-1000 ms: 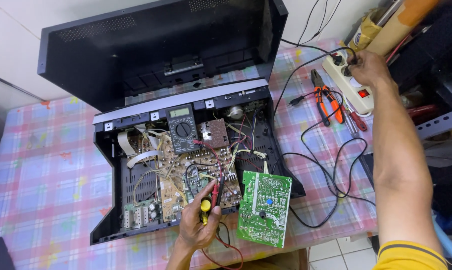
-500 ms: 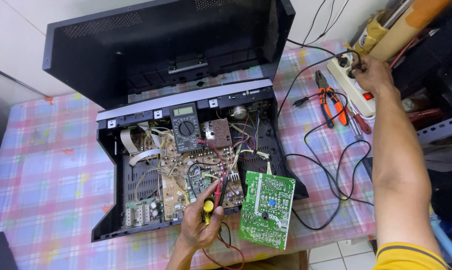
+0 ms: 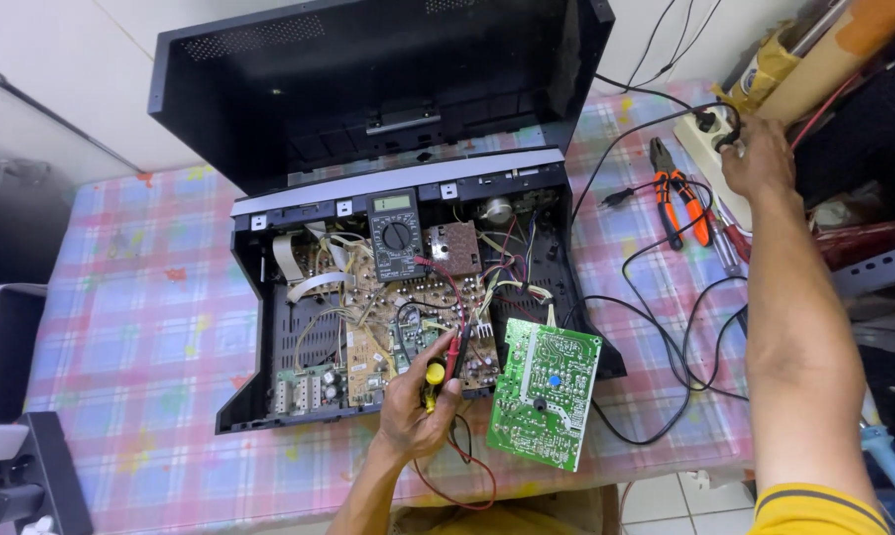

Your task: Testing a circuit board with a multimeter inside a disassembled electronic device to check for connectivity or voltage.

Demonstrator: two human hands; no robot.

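Observation:
An opened black electronics chassis (image 3: 269, 396) lies on a checked tablecloth, its circuit boards and wires exposed. My left hand (image 3: 415, 406) grips the multimeter probes (image 3: 446, 362), a yellow-topped one and a red one, with their tips down on the main board. A dark multimeter (image 3: 395, 232) rests on the boards near the back. A green circuit board (image 3: 545, 392) leans at the chassis's front right corner. My right hand (image 3: 760, 157) reaches far right and grips a black plug (image 3: 727, 137) at a white power strip (image 3: 703, 149).
The black top cover (image 3: 368, 69) stands propped open behind the chassis. Orange-handled pliers (image 3: 677, 193) and a screwdriver lie right of it. Black cables (image 3: 666, 327) loop across the cloth at the right. Dark equipment sits at the left edge.
The view has shifted slightly. My right hand stays at the power strip and has moved a little on the plug. My left hand keeps the probes on the board.

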